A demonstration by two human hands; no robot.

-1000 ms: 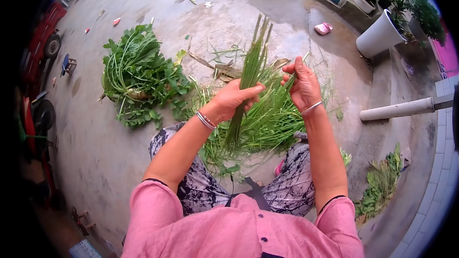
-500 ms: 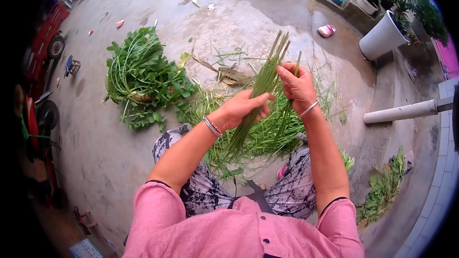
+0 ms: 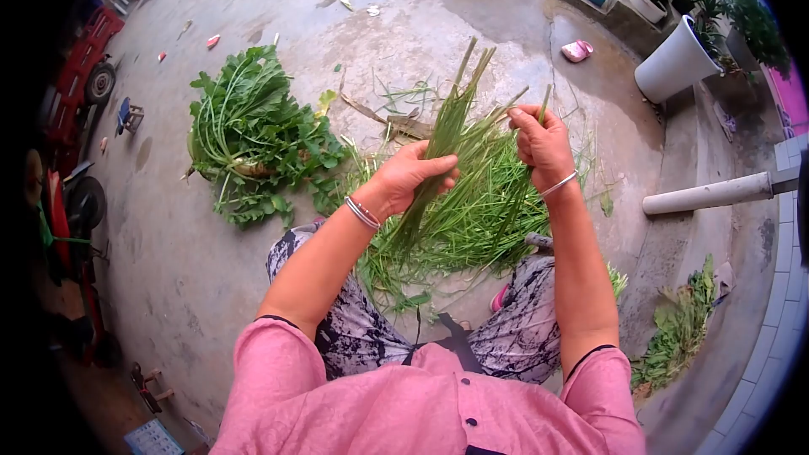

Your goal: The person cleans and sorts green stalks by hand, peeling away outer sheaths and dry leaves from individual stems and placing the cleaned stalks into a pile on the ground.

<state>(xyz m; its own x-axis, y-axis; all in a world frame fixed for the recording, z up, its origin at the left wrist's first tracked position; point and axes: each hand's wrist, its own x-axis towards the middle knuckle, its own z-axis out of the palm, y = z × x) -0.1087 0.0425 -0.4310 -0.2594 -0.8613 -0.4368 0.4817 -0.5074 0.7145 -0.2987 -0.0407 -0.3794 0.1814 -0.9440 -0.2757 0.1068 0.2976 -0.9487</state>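
My left hand (image 3: 410,177) is wrapped round a thick bunch of long, thin green stalks (image 3: 452,122), which look like chives. The bunch slants up and to the right, its blunt ends highest. At the right, my right hand (image 3: 544,148) is closed in a pinch on a few loose stalks (image 3: 546,97), apart from the bunch. One stalk's tip pokes out above the fingers, and thin strands hang below. Under both hands, a loose pile of green stalks (image 3: 493,219) covers the ground between my legs.
A large heap of leafy greens (image 3: 261,131) lies on the concrete at left. Behind the pile is a dry brown leaf (image 3: 410,126). At right are a pink clog (image 3: 576,51), a tall white planter (image 3: 677,61), a white pipe (image 3: 708,195) and wilted greens (image 3: 677,333).
My hands have moved apart. The left hand with its bunch has shifted left, and the right hand has drawn slightly right with the few stalks in its fingers.
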